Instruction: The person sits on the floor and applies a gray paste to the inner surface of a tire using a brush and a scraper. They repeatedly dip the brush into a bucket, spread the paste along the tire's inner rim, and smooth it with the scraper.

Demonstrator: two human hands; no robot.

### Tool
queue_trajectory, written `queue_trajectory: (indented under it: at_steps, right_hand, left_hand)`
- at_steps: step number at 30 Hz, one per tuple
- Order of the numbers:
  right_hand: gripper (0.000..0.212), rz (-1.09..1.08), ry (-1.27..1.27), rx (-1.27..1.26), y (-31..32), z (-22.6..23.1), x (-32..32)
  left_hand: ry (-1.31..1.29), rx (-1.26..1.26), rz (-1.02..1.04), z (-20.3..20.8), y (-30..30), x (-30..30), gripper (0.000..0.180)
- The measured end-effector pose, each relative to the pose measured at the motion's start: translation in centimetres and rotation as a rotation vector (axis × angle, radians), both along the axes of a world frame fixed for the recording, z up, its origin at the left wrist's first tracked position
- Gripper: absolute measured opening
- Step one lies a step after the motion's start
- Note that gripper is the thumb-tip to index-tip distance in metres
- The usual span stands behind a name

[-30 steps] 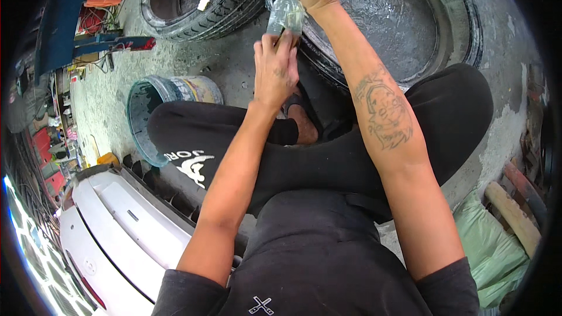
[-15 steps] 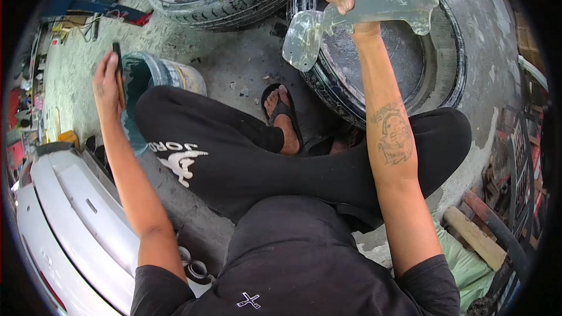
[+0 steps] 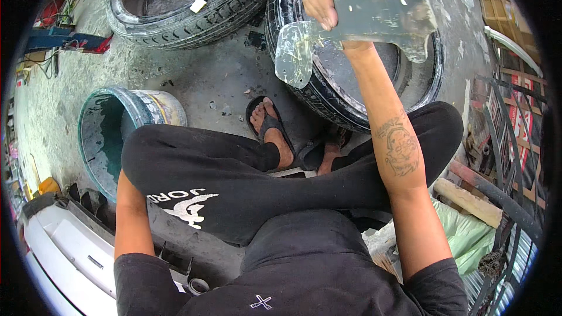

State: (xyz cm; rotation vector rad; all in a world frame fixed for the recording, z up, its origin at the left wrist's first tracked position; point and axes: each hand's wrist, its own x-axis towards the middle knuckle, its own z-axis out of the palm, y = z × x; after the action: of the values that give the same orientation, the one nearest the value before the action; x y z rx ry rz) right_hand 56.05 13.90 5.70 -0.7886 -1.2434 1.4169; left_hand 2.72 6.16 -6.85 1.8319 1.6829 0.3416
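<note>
My right hand (image 3: pixel 324 3) is closed around the narrow neck of a flat, scratched grey panel (image 3: pixel 380 11), its thumb pointing up. The panel has small holes and a smaller lobe at its left end. It is held over the tyre (image 3: pixel 281 9) at the right. My left forearm (image 3: pixel 133 225) runs down beside my left knee, and the hand itself is hidden behind the knee, near the bucket. That bucket (image 3: pixel 158 105) lies tilted on the floor, its mouth towards me and greenish inside.
A second tyre (image 3: pixel 234 20) lies at the upper left with a small white block (image 3: pixel 198 5) on it. White car bumpers (image 3: pixel 82 246) are at the lower left. To the right are a dark metal rack (image 3: pixel 503 134), a wooden pole (image 3: pixel 468 202) and green plastic sheeting (image 3: pixel 462 237).
My left hand, which held a flat dark block with a brownish edge beside the bucket, has dropped out of sight behind my knee. The view has shifted; my right hand still grips the panel.
</note>
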Motion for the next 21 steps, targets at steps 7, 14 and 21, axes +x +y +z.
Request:
queue_trajectory:
  at_steps: [7,14,21]
  right_hand:
    - [0.049,0.101,0.161,0.213,0.5,0.9,-2.5]
    - [0.037,0.007,0.027,0.189,-2.4,6.5,4.6]
    - [0.042,-0.051,-0.176,0.134,-3.5,5.2,6.2]
  left_hand:
    - [0.350,-0.238,0.337,8.3,2.2,-10.9,0.039]
    - [-0.690,0.050,0.267,22.4,5.6,12.1,0.044]
    - [-1.202,-0.202,0.021,21.4,3.6,32.4,0.031]
